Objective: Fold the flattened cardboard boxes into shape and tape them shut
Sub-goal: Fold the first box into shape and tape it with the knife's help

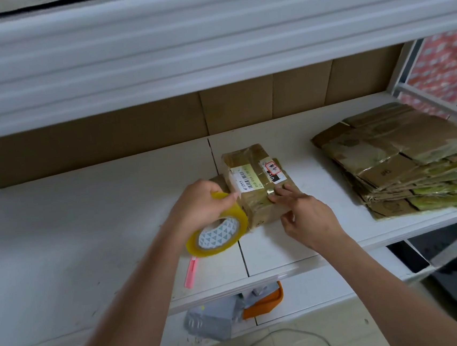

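Observation:
A small folded cardboard box (252, 170) with white shipping labels sits on the white shelf (86, 220), near the middle. My left hand (200, 206) grips a roll of clear yellowish tape (219, 229) just left of the box, with the tape running onto the box. My right hand (306, 215) lies on the box's near right side, its straight fingertips pressing the tape strip down on the top. A stack of flattened cardboard boxes (404, 156) lies at the right end of the shelf.
A pink utility knife (190, 272) lies on the shelf below the tape roll. An upper white shelf overhangs the work area. Grey bags (210, 319) and an orange item (264, 300) sit on a lower level. Brown cardboard lines the back wall.

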### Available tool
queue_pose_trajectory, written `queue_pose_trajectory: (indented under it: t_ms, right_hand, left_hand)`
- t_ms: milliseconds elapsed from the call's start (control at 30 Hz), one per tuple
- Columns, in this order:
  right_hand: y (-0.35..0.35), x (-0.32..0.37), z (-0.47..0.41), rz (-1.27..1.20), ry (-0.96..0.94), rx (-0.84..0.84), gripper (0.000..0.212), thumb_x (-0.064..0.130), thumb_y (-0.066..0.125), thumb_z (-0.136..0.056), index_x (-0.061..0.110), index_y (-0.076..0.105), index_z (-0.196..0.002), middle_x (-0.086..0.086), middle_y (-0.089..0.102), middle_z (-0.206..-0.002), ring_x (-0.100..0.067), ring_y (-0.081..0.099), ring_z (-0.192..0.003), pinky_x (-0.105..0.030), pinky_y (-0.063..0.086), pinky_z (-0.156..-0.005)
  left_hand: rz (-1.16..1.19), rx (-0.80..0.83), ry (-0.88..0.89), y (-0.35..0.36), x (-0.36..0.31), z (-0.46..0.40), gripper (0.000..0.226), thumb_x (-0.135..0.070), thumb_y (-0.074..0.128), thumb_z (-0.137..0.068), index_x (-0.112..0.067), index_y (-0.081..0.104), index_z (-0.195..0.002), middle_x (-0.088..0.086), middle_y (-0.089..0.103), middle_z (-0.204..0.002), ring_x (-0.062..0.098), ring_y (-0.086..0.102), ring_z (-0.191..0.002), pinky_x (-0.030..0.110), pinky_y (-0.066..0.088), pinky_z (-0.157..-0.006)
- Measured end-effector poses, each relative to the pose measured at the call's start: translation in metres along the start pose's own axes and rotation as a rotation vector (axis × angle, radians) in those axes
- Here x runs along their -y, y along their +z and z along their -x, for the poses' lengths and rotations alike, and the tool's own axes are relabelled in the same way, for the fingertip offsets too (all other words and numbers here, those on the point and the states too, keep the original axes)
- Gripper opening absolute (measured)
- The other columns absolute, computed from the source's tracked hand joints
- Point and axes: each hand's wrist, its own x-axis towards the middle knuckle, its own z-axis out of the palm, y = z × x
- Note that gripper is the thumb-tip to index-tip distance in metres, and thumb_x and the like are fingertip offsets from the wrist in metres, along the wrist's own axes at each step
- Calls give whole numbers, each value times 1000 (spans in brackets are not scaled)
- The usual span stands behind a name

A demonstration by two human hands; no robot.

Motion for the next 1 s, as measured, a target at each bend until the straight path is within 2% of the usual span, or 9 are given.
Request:
queue_pose_trajectory:
  t_ms: [100,200,333,500,633,733,800,900,1000]
  right_hand:
    - [4,-3,1,-51,-26,-3,62,7,48,-82,36,52,-137,15,38,-151,-3,24,-144,-36,50,-101]
    - [8,-3,-1,-88,-53,-21,66,-1,48,-78,30,54,-136,9,41,-150,-7,26,-145,-38,47,-104]
    - [11,1,-1,-76,-53,-62,64,-5,51,-78,27,57,-134,6,45,-148,-10,29,-144,-41,53,-95]
    - [13,6,1,-70,-17,-74,63,-8,50,-80,27,60,-131,9,46,-147,-9,30,-143,-42,55,-92]
    - [13,8,1,-100,-14,-73,62,-7,50,-80,27,60,-131,10,46,-147,-7,29,-143,-41,54,-94]
    - [11,16,-1,-84,31,-53,48,18,47,-85,30,60,-130,12,45,-147,-5,26,-144,-40,52,-97]
    - [11,26,-5,-28,87,-60,45,42,31,-89,33,64,-118,10,52,-140,-7,32,-140,-38,50,-92]
    - [15,46,-11,36,220,-77,68,70,18,-92,24,64,-111,-4,60,-131,-20,47,-132,-39,52,-86]
    - [27,62,-15,126,252,-75,85,78,25,-85,8,56,-122,-16,58,-134,-29,40,-138,-44,44,-102]
  left_hand:
    - [43,5,-33,12,16,5,41,-65,59,-84,-25,68,-86,-7,67,-85,8,65,-74,33,57,-68]
    - [228,37,-72,10,35,13,47,-69,56,-82,-25,71,-91,-7,69,-88,10,66,-82,26,54,-68]
    - [442,44,-132,17,54,32,73,-74,49,-74,-3,65,-73,10,70,-73,18,69,-67,30,54,-67]
    - [376,-47,-94,15,58,28,80,-74,52,-71,5,64,-71,14,67,-67,22,69,-61,32,54,-59]
    - [283,-55,-107,-1,73,27,65,-72,60,-72,-8,66,-60,7,63,-58,12,64,-48,24,46,-48]
    - [311,-24,-137,-4,75,28,61,-70,60,-74,-11,68,-64,1,66,-59,11,67,-52,18,46,-46]
    - [307,-6,-142,-5,72,29,58,-64,61,-80,-8,71,-72,4,69,-65,13,69,-56,21,51,-50]
    - [326,10,-161,-8,66,33,53,-61,61,-84,-9,74,-82,6,72,-76,18,72,-67,35,59,-67]
    - [349,42,-168,-11,62,38,53,-60,61,-85,-9,74,-86,8,74,-82,22,73,-73,41,60,-76]
